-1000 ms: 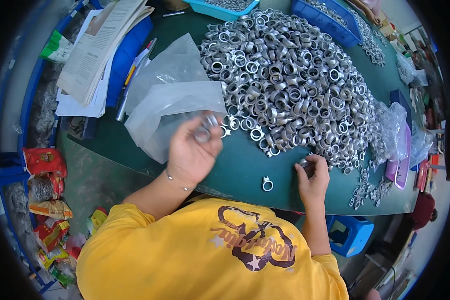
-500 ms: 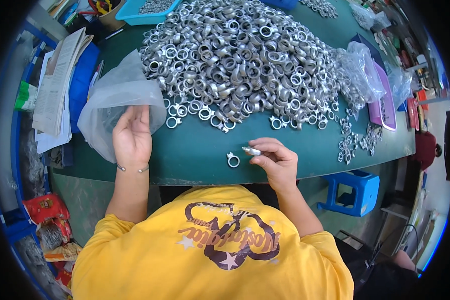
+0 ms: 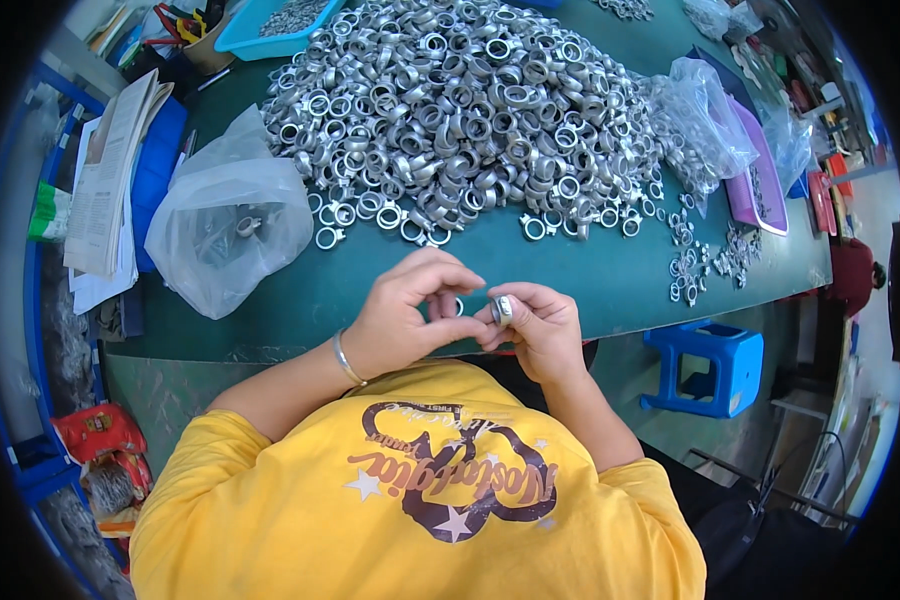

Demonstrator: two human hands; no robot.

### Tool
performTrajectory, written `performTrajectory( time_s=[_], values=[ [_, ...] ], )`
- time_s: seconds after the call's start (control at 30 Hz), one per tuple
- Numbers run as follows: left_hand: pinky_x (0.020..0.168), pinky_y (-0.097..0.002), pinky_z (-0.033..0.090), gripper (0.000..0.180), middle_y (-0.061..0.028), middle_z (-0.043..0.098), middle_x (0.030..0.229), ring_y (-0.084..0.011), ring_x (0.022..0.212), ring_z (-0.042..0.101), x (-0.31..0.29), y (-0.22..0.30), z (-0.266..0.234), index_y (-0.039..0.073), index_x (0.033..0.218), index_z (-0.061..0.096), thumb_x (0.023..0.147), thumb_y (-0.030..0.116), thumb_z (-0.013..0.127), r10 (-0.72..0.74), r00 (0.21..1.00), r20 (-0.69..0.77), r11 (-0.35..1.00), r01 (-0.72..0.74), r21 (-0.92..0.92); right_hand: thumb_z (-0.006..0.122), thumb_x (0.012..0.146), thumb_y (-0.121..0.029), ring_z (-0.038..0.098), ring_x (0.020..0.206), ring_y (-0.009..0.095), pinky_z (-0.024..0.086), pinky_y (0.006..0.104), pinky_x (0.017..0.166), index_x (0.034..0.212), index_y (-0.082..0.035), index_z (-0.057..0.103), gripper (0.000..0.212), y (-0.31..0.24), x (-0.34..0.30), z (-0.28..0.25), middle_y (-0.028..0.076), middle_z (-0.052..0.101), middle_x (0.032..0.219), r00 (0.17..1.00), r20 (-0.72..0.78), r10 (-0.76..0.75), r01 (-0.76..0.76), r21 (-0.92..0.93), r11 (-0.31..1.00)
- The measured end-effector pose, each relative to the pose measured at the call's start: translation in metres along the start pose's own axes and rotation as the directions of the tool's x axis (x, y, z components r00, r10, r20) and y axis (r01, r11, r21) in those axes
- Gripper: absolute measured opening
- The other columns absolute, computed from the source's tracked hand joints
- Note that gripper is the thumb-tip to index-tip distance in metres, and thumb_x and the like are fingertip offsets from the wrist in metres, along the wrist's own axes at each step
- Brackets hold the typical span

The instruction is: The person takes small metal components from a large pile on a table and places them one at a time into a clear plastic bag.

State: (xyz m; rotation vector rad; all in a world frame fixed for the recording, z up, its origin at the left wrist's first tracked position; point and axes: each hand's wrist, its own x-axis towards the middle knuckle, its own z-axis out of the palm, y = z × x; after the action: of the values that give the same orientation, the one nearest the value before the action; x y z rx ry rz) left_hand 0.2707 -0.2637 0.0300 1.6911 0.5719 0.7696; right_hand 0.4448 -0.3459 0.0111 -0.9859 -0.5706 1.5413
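I pinched one metal ring (image 3: pixel 502 311) between the thumb and fingers of my right hand (image 3: pixel 548 335), in front of the big pile of rings (image 3: pixel 460 120). My left hand (image 3: pixel 395 315) was curled right beside it, but I cannot tell if it held anything. The floppy see-through bag (image 3: pixel 182 240) on my left had a metal piece (image 3: pixel 248 226) inside. The light blue tray (image 3: pixel 282 45) was full of little metal bits, and the purple basket (image 3: pixel 741 203) had some too

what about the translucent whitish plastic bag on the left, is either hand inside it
No, the left hand and right hand are both outside the bag, to its right.
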Motion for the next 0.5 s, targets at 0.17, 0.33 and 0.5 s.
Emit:
performTrajectory(
  time_s=[0.17,0.33,0.5],
  values=[
    [0.058,-0.0188,0.045,0.033,-0.0063,0.052,0.092,-0.0075,0.066,0.053,0.004,-0.001,0.011,0.001,0.096,0.059,0.067,0.006,0.075,0.074,0.995,0.062,0.990,-0.081,0.115,0.053,0.088,-0.009,0.063,0.066,0.017,0.054,0.0257,0.058,0.098,0.005,0.059,0.017,0.007,-0.003,0.000,0.012,0.064,0.081,0.999,-0.033,-0.036,0.033,-0.088,0.996],
    [0.066,-0.0221,0.049,0.032,-0.0088,0.057,0.092,-0.0126,0.075,0.059,-0.009,-0.018,0.014,-0.002,0.103,0.055,0.074,0.002,0.067,-0.172,0.985,0.027,0.963,0.174,-0.204,0.055,0.086,-0.011,0.061,0.060,0.015,0.049,0.0264,0.055,0.091,0.003,0.059,0.015,0.002,0.000,0.001,0.009,0.063,0.075,0.996,0.009,-0.092,0.078,-0.614,0.785],
    [0.073,-0.0274,0.053,0.029,-0.0160,0.061,0.098,-0.0221,0.085,0.063,-0.009,-0.018,-0.001,-0.003,0.112,0.050,0.084,0.003,0.054,-0.587,0.801,0.117,0.468,0.454,-0.759,0.063,0.075,-0.006,0.054,0.078,0.032,0.046,0.0389,0.064,0.084,-0.002,0.059,0.011,-0.010,0.048,-0.027,0.014,0.053,0.088,0.741,0.143,-0.656,0.132,-0.989,-0.067]
  ],
)
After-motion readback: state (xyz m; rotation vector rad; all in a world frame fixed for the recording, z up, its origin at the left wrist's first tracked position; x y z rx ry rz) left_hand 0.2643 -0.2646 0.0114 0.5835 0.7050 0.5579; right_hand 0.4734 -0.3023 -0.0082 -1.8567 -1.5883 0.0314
